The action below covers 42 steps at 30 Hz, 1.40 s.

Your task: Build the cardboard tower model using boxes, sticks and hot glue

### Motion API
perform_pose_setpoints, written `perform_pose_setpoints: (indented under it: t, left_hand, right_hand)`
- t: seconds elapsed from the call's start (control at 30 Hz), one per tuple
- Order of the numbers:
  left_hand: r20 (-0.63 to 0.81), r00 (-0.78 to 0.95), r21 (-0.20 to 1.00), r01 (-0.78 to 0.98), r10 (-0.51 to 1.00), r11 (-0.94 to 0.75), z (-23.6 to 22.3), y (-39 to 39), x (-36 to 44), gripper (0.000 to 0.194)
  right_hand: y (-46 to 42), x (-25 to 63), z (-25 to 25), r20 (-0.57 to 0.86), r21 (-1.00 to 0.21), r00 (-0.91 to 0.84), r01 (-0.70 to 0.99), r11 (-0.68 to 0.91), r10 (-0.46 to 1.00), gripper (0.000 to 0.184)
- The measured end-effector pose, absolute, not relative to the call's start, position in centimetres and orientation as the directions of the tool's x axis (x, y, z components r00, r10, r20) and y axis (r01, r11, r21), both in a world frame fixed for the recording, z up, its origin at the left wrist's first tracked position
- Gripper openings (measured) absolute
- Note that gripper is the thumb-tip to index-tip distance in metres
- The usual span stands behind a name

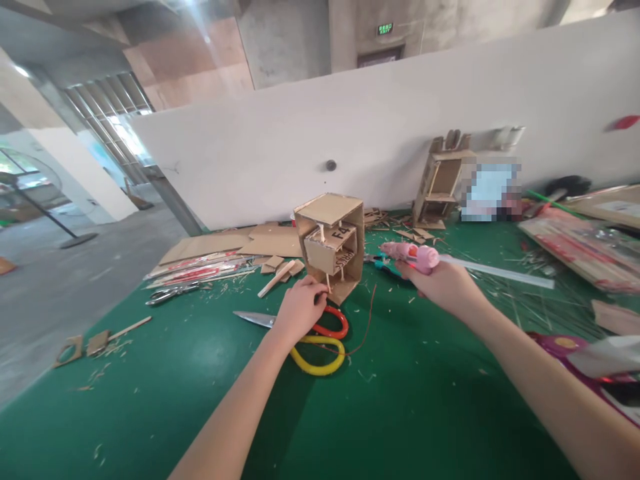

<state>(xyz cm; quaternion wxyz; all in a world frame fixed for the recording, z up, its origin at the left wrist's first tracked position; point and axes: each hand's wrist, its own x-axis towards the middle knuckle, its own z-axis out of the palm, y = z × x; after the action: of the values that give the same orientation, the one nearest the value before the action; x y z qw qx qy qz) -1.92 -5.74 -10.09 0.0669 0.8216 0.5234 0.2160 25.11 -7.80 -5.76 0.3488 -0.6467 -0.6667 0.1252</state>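
Observation:
A small cardboard box model (332, 244) with inner shelves and thin sticks stands on the green table (200, 373). My left hand (299, 308) is closed in a pinch on a thin stick at the model's lower front corner. My right hand (444, 283) grips a pink glue gun (411, 255), its nozzle pointing left toward the model. Scissors with red and yellow handles (320, 340) lie under my left hand.
Flat cardboard sheets (240, 243) and scraps lie behind the model. Metal scissors (173, 293) rest at the left. A second cardboard model (443, 180) leans on the white wall. A long white strip (500, 272) and packets of sticks (580, 250) are at the right.

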Motion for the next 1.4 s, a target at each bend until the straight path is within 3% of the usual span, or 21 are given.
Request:
perform_pose_setpoints:
  t: [0.43,0.67,0.97,1.17,1.4]
  left_hand:
    - [0.298,0.342,0.372,0.818,0.891,-0.438,-9.8,-6.1,-1.7,0.026]
    - [0.279,0.305,0.373,0.839,0.910,-0.396,-9.9,-5.6,-1.4,0.017]
    - [0.270,0.226,0.356,0.880,0.936,-0.315,-9.7,-5.0,-0.8,0.018]
    - [0.307,0.221,0.314,0.894,0.925,-0.318,-9.9,-5.3,-0.7,0.017]
    - [0.324,0.227,0.331,0.882,0.919,-0.335,-10.2,-5.2,-0.8,0.016]
  right_hand:
    - [-7.3,25.0,-6.9,0.257,-0.598,0.020,0.789,0.143,0.966,0.040]
    - [-7.0,25.2,-7.1,0.321,-0.630,0.185,0.774,0.064,0.929,0.043]
    - [-6.5,26.2,-7.5,0.221,-0.629,0.392,0.757,-0.176,0.893,0.046]
    - [-6.2,26.8,-7.9,0.236,-0.634,0.430,0.748,-0.198,0.871,0.046]
    - [-5.5,27.4,-9.1,0.234,-0.515,0.414,0.820,-0.249,0.880,0.053]
